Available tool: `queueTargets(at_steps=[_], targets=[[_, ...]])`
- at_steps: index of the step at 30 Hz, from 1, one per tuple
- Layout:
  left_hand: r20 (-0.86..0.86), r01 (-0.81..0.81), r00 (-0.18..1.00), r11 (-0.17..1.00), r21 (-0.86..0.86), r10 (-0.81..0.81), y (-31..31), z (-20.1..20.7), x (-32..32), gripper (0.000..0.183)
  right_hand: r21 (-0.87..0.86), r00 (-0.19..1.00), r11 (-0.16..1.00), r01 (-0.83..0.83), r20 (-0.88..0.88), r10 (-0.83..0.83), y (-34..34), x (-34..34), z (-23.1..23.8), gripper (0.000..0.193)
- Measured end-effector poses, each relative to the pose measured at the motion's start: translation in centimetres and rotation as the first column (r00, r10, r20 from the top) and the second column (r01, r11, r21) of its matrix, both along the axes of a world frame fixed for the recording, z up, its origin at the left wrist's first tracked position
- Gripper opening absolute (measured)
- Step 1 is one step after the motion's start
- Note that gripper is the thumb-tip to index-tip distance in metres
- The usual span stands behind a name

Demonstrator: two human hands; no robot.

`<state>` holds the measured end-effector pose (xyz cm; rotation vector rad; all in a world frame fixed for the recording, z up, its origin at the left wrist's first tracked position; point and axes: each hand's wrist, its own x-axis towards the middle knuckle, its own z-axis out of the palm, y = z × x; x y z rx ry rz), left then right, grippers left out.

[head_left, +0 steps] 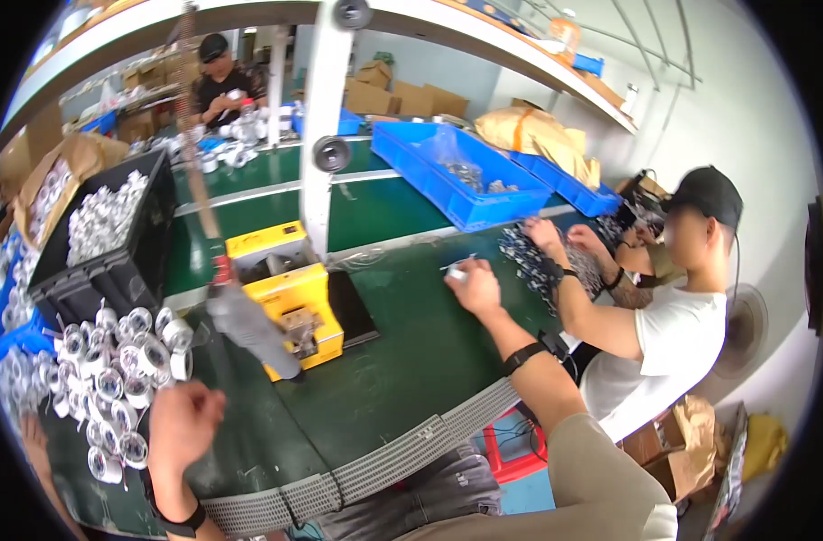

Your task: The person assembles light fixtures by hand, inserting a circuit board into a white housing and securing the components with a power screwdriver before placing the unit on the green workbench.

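My right hand point(477, 290) is closed around a small white part point(457, 273) over the green work surface point(411, 316); a dark thing lies just behind it. My fingers hide much of the part, so its exact kind does not show. My left hand point(184, 422) is curled beside a heap of round white lamp fittings point(109, 386) with clear fronts and thin wires. Whatever those curled fingers hold, if anything, is hidden. Between my hands, a grey power screwdriver point(254, 332) hangs from a coiled line in front of a yellow box point(305, 311) with metal parts.
A black crate point(114, 234) of small silvery-white pieces stands at left. Blue trays point(466, 203) sit behind, below a white post point(320, 117). A co-worker point(673, 307) in white handles a pile of small dark parts point(533, 261) at right. Another person point(215, 90) works opposite. Grey slotted trunking point(393, 460) edges the table.
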<state>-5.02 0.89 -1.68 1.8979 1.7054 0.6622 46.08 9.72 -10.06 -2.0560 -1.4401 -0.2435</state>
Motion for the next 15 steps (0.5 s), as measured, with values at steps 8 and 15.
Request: queueTargets(at_steps=[8, 15], targets=[[0.777, 0.627, 0.513, 0.778, -0.048, -0.365, -1.3, -5.3, 8.2, 0.067, 0.375, 0.576, 0.564, -0.736, -0.092, 0.812, -10.1, -16.6, 3.2, 0.037], [0.892, 0.498, 0.423, 0.863, -0.081, -0.16, -1.5, -5.8, 8.2, 0.052, 0.294, 0.461, 0.407, -0.865, 0.143, 0.876, -10.5, -22.9, 5.5, 0.044]])
